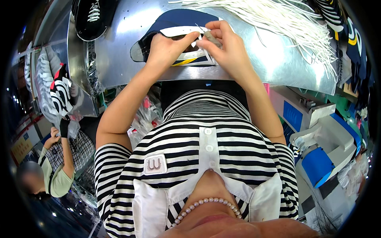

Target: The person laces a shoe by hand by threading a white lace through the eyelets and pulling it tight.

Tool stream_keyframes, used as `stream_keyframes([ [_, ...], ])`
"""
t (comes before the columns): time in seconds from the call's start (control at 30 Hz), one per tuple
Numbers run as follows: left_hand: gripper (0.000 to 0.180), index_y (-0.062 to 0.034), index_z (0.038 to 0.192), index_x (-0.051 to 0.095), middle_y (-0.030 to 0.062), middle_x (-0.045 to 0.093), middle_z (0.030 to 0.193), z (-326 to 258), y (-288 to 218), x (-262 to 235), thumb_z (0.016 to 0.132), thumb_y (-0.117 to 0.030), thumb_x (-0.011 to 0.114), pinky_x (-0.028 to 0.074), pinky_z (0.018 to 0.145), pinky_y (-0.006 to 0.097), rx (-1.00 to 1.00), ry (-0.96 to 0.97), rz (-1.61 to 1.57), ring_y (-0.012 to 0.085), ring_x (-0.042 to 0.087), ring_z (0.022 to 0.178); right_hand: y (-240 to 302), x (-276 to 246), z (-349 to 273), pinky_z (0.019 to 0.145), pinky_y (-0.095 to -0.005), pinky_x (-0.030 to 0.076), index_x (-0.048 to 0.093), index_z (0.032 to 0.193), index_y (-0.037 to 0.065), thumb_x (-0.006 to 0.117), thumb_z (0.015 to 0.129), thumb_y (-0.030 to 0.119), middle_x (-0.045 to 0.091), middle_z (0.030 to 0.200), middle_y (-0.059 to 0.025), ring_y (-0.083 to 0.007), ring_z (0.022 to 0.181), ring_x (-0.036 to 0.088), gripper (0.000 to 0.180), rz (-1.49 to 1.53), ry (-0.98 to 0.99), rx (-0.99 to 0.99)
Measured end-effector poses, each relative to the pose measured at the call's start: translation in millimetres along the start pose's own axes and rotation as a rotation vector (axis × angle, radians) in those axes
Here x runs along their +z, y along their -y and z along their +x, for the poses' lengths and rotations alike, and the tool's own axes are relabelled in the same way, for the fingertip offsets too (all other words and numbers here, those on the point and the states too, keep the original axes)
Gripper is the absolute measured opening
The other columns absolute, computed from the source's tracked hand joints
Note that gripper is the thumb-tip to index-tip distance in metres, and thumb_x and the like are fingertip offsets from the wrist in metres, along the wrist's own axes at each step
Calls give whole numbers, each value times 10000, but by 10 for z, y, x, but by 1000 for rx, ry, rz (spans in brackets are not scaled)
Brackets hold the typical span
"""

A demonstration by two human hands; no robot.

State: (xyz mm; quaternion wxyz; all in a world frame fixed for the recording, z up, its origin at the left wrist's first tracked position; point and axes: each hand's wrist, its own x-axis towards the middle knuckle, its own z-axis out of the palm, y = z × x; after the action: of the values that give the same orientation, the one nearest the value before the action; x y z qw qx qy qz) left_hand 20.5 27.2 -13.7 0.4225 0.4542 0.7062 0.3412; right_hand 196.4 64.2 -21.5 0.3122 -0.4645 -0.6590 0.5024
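A navy shoe upper (178, 19) with white trim and a yellow stripe lies on its side on the metal tabletop (119, 71). My left hand (166, 49) grips it at the opening, thumb stretched toward the eyelet edge. In my right hand (230, 44) is a small tool with a tan handle (212, 37) and a thin metal tip, like a lacing hook. A short white lace end (194, 44) shows between the two hands. My fingers partly hide the eyelets, and I cannot tell whether the tip passes through one.
A large bundle of white shoelaces (278, 29) spreads across the table's far right. One black shoe (93, 18) rests at the far left. More striped shoe uppers (59, 89) are piled at left, near another person (59, 174). A blue-and-white machine (329, 146) stands at right.
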Motion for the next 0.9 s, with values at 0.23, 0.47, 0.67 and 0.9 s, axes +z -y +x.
stream_keyframes([
  [0.23, 287, -6, 1008, 723, 67, 740, 864, -48, 24, 8, 845, -238, 763, 526, 685, 265, -17, 0, -12, 115, 685, 756, 45, -170, -4, 683, -403, 531, 649, 957, 44, 622, 922, 197, 711, 803, -134, -319, 751, 689, 159, -238, 29, -182],
  [0.47, 226, 21, 1001, 704, 97, 739, 890, -107, 122, 28, 887, -173, 706, 536, 703, 293, 180, -18, -2, 175, 704, 787, 57, -132, 135, 654, -360, 522, 661, 964, 9, 648, 899, 174, 710, 800, -135, -289, 698, 680, 178, -408, 135, -131],
  [0.67, 205, 35, 1056, 666, 112, 723, 934, -122, 275, 125, 907, -106, 670, 528, 761, 321, 414, -21, -19, 202, 688, 794, 150, 143, 197, 658, -445, 549, 628, 867, 0, 658, 841, 140, 691, 747, -201, -364, 712, 698, 145, -750, 177, -248],
  [0.9, 299, -15, 932, 710, 20, 656, 728, -50, 42, -174, 970, -287, 591, 456, 666, 236, -74, 288, -237, 95, 597, 682, 300, -352, 176, 712, -408, 538, 632, 1013, 24, 620, 911, 137, 718, 863, -141, -313, 799, 699, 153, -515, 60, -146],
])
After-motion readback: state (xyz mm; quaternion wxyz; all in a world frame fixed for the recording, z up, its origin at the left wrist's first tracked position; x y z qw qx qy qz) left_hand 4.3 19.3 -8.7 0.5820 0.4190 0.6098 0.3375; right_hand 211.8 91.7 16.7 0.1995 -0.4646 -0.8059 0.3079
